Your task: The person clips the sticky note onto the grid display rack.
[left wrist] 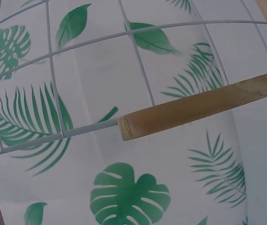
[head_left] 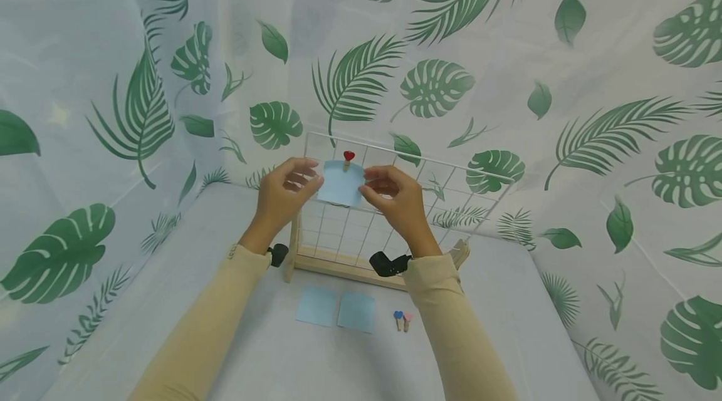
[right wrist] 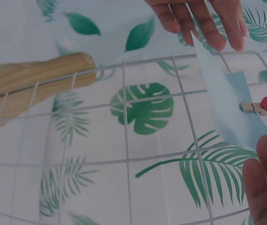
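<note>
A light blue paper square hangs upright against a white wire grid. At its top edge sits a small wooden clothespin with a red heart. My left hand is at the paper's left edge, fingers loosely bent. On the other side, my right hand has its thumb and fingertips close to the right edge; whether they touch it is hard to tell. In the right wrist view both hands' fingers appear at opposite sides of the paper, not wrapped round it.
The grid stands in a wooden base. Two blue paper squares lie on the white table before it. Right of them are clothespins with a blue heart and a pink heart. Leaf-patterned curtains surround the table.
</note>
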{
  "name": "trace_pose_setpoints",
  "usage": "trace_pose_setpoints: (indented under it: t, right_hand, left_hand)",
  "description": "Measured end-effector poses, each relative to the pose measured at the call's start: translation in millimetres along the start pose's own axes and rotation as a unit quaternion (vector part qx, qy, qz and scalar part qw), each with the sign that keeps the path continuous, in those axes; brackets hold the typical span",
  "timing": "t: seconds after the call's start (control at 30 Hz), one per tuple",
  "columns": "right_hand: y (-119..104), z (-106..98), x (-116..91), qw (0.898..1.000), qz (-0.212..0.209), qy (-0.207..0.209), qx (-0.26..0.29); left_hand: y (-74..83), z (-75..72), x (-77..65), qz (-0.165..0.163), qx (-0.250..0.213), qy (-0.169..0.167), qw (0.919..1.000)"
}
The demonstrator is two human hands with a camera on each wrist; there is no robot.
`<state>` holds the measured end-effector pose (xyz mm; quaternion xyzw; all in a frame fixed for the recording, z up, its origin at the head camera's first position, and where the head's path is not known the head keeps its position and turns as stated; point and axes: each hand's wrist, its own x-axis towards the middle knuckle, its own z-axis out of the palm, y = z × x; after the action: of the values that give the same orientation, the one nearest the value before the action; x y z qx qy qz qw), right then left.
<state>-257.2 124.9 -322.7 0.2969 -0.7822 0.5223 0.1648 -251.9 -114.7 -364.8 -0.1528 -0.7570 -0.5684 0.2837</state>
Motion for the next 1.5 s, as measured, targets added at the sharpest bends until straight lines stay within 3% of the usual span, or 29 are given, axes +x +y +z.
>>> trace_pose_setpoints:
  t: [0.17, 0.7, 1.5]
  right_hand:
    - [2, -3, -7, 0.999, 0.016, -0.012, 0.028]
    - [5, -14, -22, 0.999, 0.003, -0.025, 0.046]
    - [17, -30, -48, 0.999, 0.031, -0.033, 0.029]
  left_hand:
    - [-3.8, -3.4, -4.7, 0.013, -0.015, -0.024, 0.9995]
    - [-5.6, -9.5, -15.4, 0.020, -0.041, -0.077, 0.9960]
    - [-6.1, -9.3, -42.3, 0.005, -0.044, -0.089, 0.9950]
